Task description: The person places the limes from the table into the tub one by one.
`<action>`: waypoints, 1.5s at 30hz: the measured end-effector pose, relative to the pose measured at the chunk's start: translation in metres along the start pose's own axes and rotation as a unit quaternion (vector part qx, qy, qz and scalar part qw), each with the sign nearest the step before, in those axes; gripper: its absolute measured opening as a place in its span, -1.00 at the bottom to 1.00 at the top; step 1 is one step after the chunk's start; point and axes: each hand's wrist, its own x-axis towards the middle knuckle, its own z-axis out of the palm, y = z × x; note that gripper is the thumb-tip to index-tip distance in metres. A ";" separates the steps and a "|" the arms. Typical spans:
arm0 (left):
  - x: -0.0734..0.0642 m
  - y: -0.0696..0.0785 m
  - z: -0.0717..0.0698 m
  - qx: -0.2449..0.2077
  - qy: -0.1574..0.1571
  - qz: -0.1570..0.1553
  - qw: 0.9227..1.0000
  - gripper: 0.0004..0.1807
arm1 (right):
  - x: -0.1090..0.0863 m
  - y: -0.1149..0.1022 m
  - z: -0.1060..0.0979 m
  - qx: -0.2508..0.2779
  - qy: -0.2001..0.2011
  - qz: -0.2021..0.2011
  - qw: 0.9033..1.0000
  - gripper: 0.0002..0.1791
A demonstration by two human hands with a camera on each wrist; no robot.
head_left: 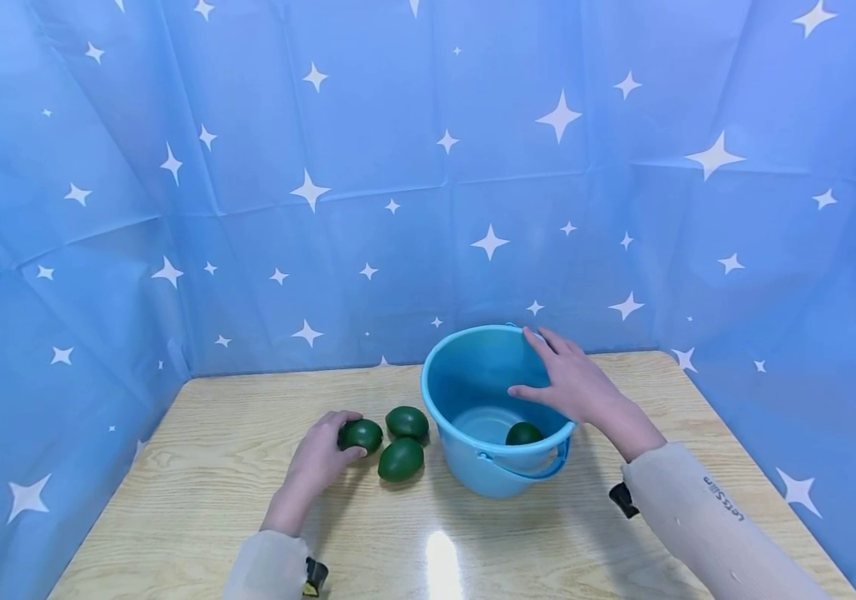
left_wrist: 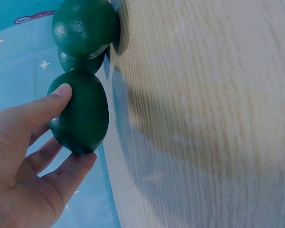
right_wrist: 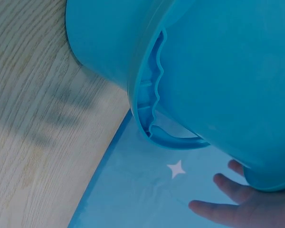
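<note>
My left hand [head_left: 322,454] holds a dark green, glossy avocado [head_left: 360,436] at the table's middle. In the left wrist view its thumb lies on the side of the avocado [left_wrist: 80,111] and a fingertip touches the lower end. Close beside it are two more avocados, one behind [head_left: 407,422] and one nearer [head_left: 401,459]. My right hand [head_left: 581,383] is at the right rim of a light blue bucket [head_left: 473,467], fingers spread and nothing held. Inside the bucket lies another avocado [head_left: 523,433]. In the right wrist view the fingers [right_wrist: 218,211] extend past the bucket's rim.
The bucket's handle [head_left: 525,475] hangs down its front side. A light wood-grain table [head_left: 210,483] carries everything. Blue cloth [head_left: 367,250] with white stars surrounds the table at the back and both sides. Black straps [head_left: 623,500] are at the wrists.
</note>
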 end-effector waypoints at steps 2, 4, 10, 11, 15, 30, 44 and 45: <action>0.000 0.000 -0.001 0.002 0.001 0.004 1.000 -0.45 | 0.000 0.000 0.000 0.000 0.000 0.000 1.000 0.09; 0.000 0.001 -0.001 0.000 0.003 0.005 1.000 -0.45 | 0.000 0.000 0.000 0.000 0.000 0.000 1.000 0.09; 0.000 0.002 -0.001 -0.007 0.009 0.008 1.000 -0.44 | 0.000 0.000 0.000 -0.001 -0.002 0.001 1.000 0.09; 0.000 0.002 -0.001 -0.007 0.010 0.008 1.000 -0.44 | 0.000 0.000 0.000 -0.001 -0.002 0.001 1.000 0.09; -0.001 0.003 -0.003 -0.005 0.013 0.011 1.000 -0.44 | 0.000 0.000 0.000 -0.001 -0.001 0.002 1.000 0.09; -0.001 0.009 -0.008 -0.009 0.021 0.022 1.000 -0.42 | -0.001 -0.001 0.001 0.000 0.004 -0.003 1.000 0.09; -0.001 0.012 -0.011 -0.014 0.034 0.031 0.999 -0.42 | 0.000 0.000 0.001 -0.001 -0.002 0.000 1.000 0.09; -0.001 0.012 -0.011 -0.015 0.035 0.031 0.999 -0.42 | 0.000 0.000 0.001 -0.001 -0.002 0.001 1.000 0.09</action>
